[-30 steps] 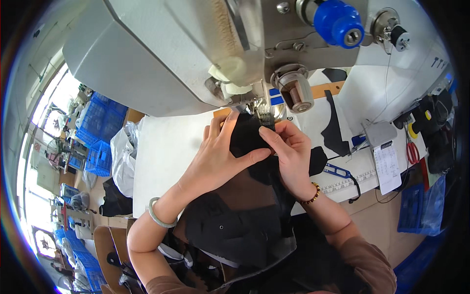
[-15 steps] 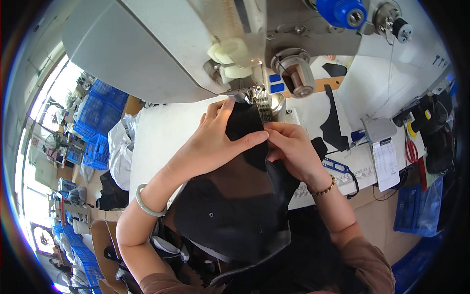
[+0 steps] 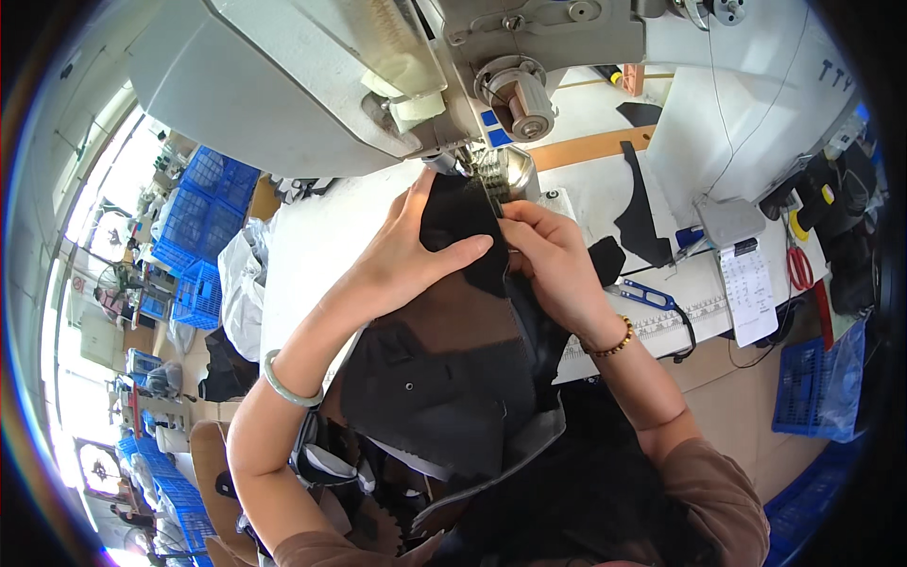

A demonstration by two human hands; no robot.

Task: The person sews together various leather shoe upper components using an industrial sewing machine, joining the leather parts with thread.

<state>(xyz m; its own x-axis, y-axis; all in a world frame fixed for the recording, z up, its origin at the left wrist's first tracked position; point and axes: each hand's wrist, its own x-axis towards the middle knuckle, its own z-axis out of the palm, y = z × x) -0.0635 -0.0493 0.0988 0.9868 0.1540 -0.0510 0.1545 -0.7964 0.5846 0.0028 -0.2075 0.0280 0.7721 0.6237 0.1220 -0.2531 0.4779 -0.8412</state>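
A black and dark brown shoe-upper-like sewn piece (image 3: 430, 387) lies under the head of a grey sewing machine (image 3: 255, 94) and drapes toward me. My left hand (image 3: 383, 260) rests spread on its left part, fingers stretched toward the needle area and thumb held apart. At the piece's right edge, my right hand (image 3: 553, 265) pinches the black material between thumb and fingers, just below the metal guide parts (image 3: 493, 175). The machine head hides the needle tip and the stitching spot.
Right of my right hand lie a blue thread snipper (image 3: 647, 295), cut black pieces (image 3: 642, 217) and a paper slip (image 3: 746, 293). Red-handled scissors (image 3: 799, 269) sit farther right. Blue crates (image 3: 200, 203) and a white plastic bag (image 3: 244, 274) stand at left.
The view has shifted slightly, with the machine head now higher and more left in the picture. Both hands stay at the piece; my right fingers sit a little farther up along its edge.
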